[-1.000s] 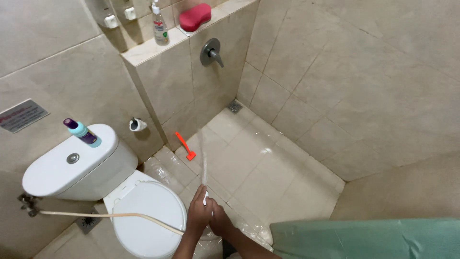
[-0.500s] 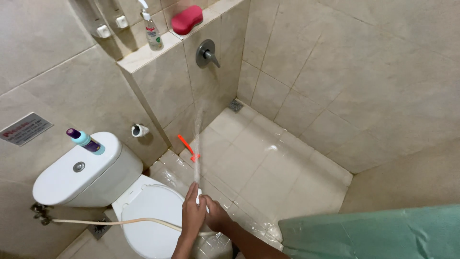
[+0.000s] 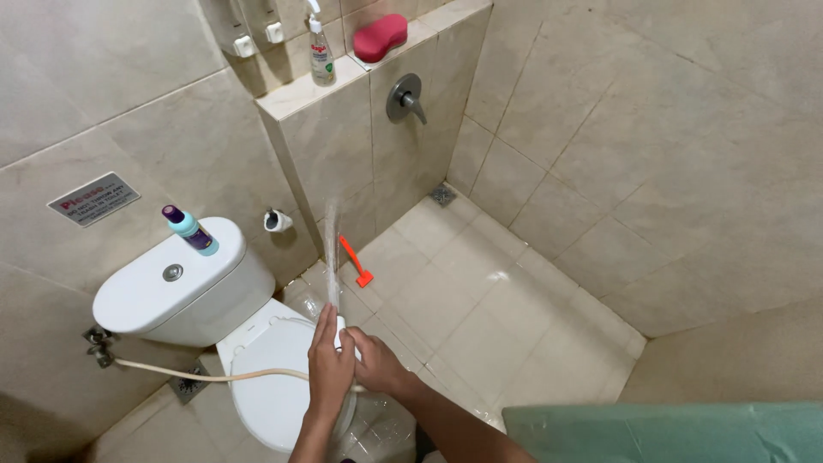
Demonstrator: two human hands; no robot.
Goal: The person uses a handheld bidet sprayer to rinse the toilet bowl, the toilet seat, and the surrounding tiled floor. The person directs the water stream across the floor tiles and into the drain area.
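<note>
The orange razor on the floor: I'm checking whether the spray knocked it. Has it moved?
No. The orange razor lies on the same tile beside the toilet.

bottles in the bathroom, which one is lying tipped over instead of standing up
The purple bottle with the teal neck, lying tilted on the toilet tank lid. The clear pump bottle up on the tiled ledge stands upright.

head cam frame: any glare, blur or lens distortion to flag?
Head view: even, soft light, no hard shadows; faint glare on the wet floor tiles; the water jet smears into a pale streak above both hands; wide-angle lens bows the wall tile lines; toilet stays sharp.
</note>
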